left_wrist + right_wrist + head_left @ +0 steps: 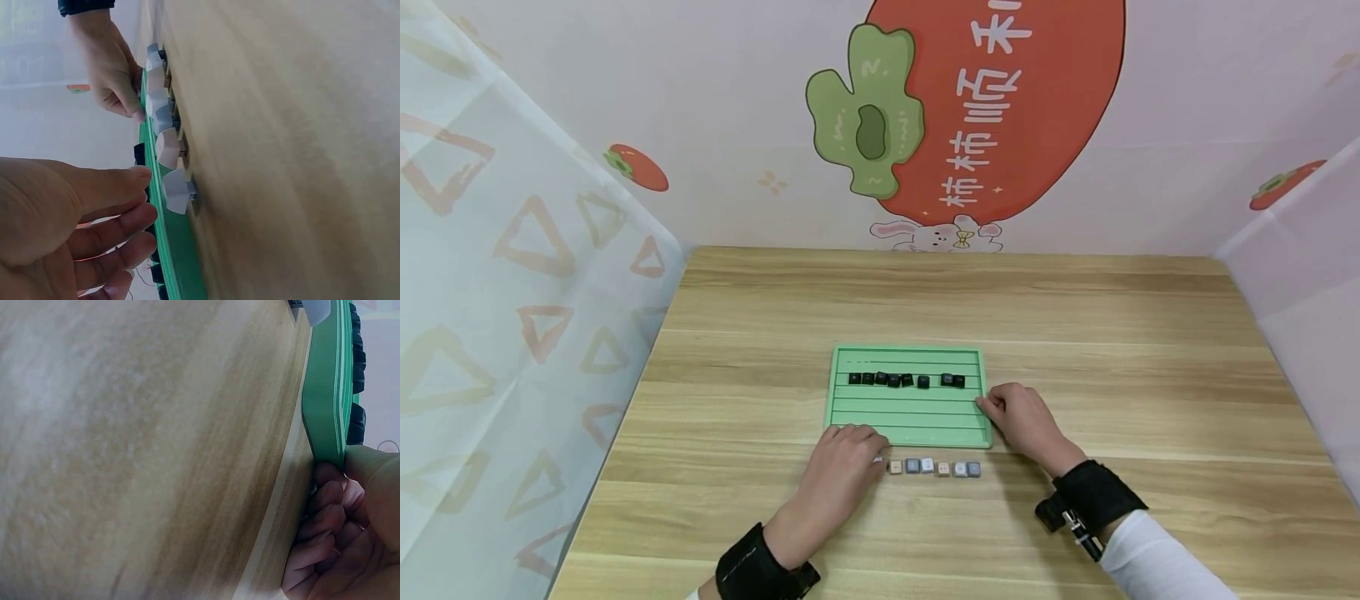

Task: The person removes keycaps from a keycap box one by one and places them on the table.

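Observation:
A green ridged tray (910,421) lies on the table with a row of black keycaps (922,382) across it. Along its front edge, white, beige and grey keycaps (927,465) form a row on the wood. My left hand (844,467) is over the tray's front left corner, partly covering the leftmost pale keycap. In the left wrist view its fingers (119,234) are loosely bent beside the tray rim, with nothing visible between them. My right hand (1022,421) pinches the tray's right edge, thumb on top and the other fingers curled against the side in the right wrist view.
The wooden table (1120,333) is bounded by a printed back sheet (730,108) and by hanging side sheets at left and right. Black bands with small cameras are strapped round both wrists.

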Motion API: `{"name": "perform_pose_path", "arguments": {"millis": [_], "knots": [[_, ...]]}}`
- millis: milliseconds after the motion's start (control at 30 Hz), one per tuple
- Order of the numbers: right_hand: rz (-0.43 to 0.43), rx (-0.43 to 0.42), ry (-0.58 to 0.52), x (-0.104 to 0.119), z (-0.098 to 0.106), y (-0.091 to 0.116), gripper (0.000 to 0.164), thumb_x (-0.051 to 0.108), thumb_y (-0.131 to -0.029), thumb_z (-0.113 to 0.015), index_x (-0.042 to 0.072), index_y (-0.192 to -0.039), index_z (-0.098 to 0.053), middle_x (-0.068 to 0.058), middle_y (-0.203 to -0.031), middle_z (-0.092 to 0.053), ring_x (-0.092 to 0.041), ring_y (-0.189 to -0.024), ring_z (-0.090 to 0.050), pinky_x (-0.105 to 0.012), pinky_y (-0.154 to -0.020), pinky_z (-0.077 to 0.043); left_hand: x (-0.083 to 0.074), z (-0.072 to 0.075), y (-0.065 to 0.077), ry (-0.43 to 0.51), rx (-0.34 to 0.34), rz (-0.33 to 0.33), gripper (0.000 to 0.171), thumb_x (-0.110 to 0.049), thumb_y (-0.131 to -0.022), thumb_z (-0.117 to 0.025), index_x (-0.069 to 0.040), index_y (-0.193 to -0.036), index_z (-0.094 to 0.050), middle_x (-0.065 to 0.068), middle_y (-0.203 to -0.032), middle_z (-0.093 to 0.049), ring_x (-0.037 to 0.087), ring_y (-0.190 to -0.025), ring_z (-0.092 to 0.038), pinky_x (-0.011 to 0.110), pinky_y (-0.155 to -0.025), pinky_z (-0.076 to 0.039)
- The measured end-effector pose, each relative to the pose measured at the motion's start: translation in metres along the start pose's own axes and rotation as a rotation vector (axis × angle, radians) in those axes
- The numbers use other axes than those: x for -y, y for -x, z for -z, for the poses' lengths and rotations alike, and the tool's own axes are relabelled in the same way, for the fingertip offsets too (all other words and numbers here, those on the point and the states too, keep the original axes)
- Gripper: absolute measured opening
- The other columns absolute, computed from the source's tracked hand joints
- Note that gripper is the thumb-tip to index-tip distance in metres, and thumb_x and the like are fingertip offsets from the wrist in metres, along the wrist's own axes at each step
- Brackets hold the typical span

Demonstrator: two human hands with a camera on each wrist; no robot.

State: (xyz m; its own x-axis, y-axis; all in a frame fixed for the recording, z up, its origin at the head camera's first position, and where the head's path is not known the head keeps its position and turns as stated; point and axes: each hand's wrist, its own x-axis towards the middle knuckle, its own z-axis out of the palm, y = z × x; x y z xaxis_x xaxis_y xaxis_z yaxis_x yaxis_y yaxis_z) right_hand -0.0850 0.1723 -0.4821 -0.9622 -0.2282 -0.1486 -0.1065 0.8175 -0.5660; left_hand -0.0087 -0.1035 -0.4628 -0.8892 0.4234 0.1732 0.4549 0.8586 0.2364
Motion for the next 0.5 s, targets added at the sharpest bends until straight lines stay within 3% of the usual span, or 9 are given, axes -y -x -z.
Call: {"name": "perform_pose_path", "arguments": {"millis": [500], "knots": [[-0.009,0.010,-0.012,0.000,-0.001,0.001,0.037,0.026,-0.092,-0.057,0.013,-0.058,-0.050,0.004,-0.049,-0.036,-0.013,-0.046,-0.037,-0.028,-0.049,-0.030,-0.013,0.008,-0.026,0.044,-0.012,-0.029,0.024,-0.028,-0.078,-0.072,-0.017,-0.100,-0.071,-0.005,-0.097,-0.068,0.013,-0.088,-0.060,0.030,-0.070,-0.040]]}}
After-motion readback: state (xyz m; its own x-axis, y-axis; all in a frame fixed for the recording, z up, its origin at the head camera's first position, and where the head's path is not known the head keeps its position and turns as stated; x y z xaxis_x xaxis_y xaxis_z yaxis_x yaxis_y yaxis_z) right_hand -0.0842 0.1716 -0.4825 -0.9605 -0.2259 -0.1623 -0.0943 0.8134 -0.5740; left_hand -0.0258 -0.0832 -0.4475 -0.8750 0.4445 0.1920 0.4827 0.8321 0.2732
